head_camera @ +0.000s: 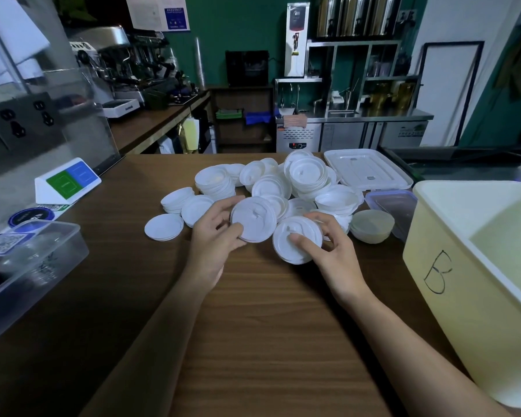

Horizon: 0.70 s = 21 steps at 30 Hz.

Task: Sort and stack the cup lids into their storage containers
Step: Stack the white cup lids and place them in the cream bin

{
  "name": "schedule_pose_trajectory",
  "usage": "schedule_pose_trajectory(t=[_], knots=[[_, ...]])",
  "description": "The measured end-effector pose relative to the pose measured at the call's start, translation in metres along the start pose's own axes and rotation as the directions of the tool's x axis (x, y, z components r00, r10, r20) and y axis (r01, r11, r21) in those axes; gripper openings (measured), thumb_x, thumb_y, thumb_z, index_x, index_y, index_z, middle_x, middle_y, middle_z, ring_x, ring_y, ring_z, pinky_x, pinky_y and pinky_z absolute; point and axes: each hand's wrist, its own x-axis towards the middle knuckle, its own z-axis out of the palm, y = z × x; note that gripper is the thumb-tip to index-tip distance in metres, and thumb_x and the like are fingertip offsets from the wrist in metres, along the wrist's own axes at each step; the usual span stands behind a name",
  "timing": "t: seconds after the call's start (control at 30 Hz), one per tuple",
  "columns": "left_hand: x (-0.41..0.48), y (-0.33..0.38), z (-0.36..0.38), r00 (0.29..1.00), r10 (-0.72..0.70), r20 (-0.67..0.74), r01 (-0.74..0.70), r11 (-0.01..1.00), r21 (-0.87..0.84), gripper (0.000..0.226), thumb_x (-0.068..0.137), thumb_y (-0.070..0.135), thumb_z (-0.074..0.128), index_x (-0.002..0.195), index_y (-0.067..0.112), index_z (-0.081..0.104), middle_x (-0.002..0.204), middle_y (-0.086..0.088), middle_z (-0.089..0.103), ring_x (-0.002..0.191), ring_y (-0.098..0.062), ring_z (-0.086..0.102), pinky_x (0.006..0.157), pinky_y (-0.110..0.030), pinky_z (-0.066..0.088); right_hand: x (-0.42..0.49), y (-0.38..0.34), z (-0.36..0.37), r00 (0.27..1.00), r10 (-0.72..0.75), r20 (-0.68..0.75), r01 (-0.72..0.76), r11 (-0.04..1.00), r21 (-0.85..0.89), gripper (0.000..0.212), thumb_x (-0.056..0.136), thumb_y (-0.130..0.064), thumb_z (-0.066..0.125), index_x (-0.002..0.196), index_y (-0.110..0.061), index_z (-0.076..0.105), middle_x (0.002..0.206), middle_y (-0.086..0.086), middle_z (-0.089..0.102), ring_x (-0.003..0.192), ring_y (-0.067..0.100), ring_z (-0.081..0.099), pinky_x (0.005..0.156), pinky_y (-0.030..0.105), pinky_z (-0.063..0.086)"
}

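- We see the left hand [215, 236] gripping one small stack of white cup lids [253, 219], thumb on the near rim and fingers curled over the far rim.
- This left stack is tilted, its flat face turned up and toward us; the raised sip tab sits near the face's centre.
- We see the right hand [331, 251] pinching a second lid stack [297, 243], thumb pressed on the top face and fingers wrapped around the right edge.
- The second lid stack also tilts face-up toward us, and its near edge hangs just above the table [268, 326].
- The two held stacks sit side by side, rims touching or nearly so; we cannot tell which.
- The lids are round, so we can name no long axis; each stack's axis leans toward the camera.
- Behind both hands lies the loose lid pile [271, 182], with lids facing mixed ways, some nested in short stacks.
- A short flat stack [164, 227] lies face-down at the pile's left edge.
- The large pale bin marked "B" [469, 266] stands at the right, open, well apart from the hands.
- A clear plastic tub [33, 266] sits at the left edge of the table.
- A white tray lid [367, 173] lies flat behind the pile, at the right.
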Motion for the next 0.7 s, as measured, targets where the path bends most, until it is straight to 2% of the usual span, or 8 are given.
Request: schedule_pose_trajectory(t=[0.1,0.23,0.33,0.37,0.43,0.5,0.6,0.7], knots=[[-0.002,0.001,0.006,0.994,-0.077,0.079,0.085,0.991,-0.104,0.044,0.095,-0.015,0.051,0.123,0.014,0.068,0.117,-0.004,0.075,0.115,-0.024,0.069,0.085,-0.044,0.063,0.001,0.001,0.0,1.0,-0.003,-0.011,0.003,1.0,0.009,0.035,0.088,-0.017,0.085,0.119,-0.025,0.069,0.12,0.0,0.074,0.108,0.01,0.069,0.09,0.016,0.052],[-0.007,-0.011,0.015,0.991,-0.036,0.127,0.036,0.999,0.002,0.036,0.098,-0.002,0.063,0.129,0.016,0.067,0.117,0.0,0.076,0.114,-0.019,0.071,0.087,-0.039,0.063,0.001,0.001,0.001,1.0,-0.018,-0.013,0.019,0.999,0.036,0.028,0.095,-0.025,0.078,0.12,-0.026,0.068,0.119,-0.004,0.074,0.109,0.007,0.069,0.09,0.016,0.051],[-0.006,-0.014,0.015,0.991,0.012,0.132,-0.021,0.998,0.063,0.033,0.097,0.007,0.071,0.128,0.017,0.067,0.111,-0.003,0.078,0.106,-0.017,0.074,0.084,-0.028,0.058,0.003,0.004,0.0,1.0,-0.002,-0.024,0.003,0.998,0.07,0.026,0.096,-0.037,0.072,0.12,-0.027,0.069,0.116,-0.004,0.074,0.113,0.014,0.069,0.095,0.023,0.052],[-0.005,-0.014,0.014,0.989,0.003,0.147,-0.013,0.998,0.065,0.033,0.096,0.009,0.072,0.128,0.016,0.067,0.109,-0.006,0.079,0.103,-0.019,0.074,0.084,-0.029,0.058,0.003,0.005,0.0,1.0,0.003,-0.026,-0.001,0.998,0.07,0.025,0.098,-0.039,0.07,0.12,-0.028,0.07,0.117,-0.004,0.074,0.114,0.015,0.069,0.098,0.027,0.052],[-0.004,-0.016,0.013,0.979,-0.047,0.198,0.038,0.998,0.051,0.035,0.095,0.015,0.075,0.129,0.016,0.067,0.11,-0.012,0.078,0.105,-0.031,0.073,0.093,-0.043,0.058,0.005,0.007,0.0,0.999,0.006,-0.035,-0.004,0.998,0.063,0.021,0.101,-0.039,0.069,0.119,-0.03,0.07,0.118,-0.005,0.074,0.114,0.016,0.069,0.1,0.032,0.053],[-0.005,-0.018,0.012,0.96,-0.093,0.265,0.087,0.996,0.035,0.04,0.091,0.023,0.077,0.129,0.018,0.067,0.116,-0.014,0.076,0.113,-0.038,0.07,0.101,-0.052,0.054,0.005,0.007,0.0,0.999,0.008,-0.044,-0.005,0.998,0.064,0.019,0.102,-0.037,0.068,0.119,-0.029,0.07,0.116,-0.005,0.075,0.112,0.014,0.07,0.096,0.029,0.054],[-0.008,-0.017,0.014,0.957,-0.076,0.279,0.06,0.996,0.064,0.034,0.093,0.018,0.078,0.126,0.018,0.068,0.116,-0.012,0.075,0.11,-0.036,0.072,0.097,-0.051,0.059,0.004,0.007,0.001,1.0,-0.009,-0.026,0.01,0.999,0.047,0.024,0.1,-0.042,0.066,0.12,-0.028,0.069,0.118,-0.003,0.074,0.113,0.015,0.07,0.095,0.026,0.052],[-0.011,-0.018,0.02,0.971,-0.042,0.236,0.021,0.996,0.091,0.033,0.092,0.011,0.078,0.123,0.013,0.068,0.111,-0.011,0.073,0.101,-0.027,0.076,0.087,-0.044,0.063,0.003,0.006,0.001,1.0,0.008,0.001,-0.008,0.998,0.066,0.04,0.101,-0.054,0.058,0.125,-0.024,0.07,0.126,-0.002,0.072,0.124,0.016,0.065,0.107,0.034,0.049]])
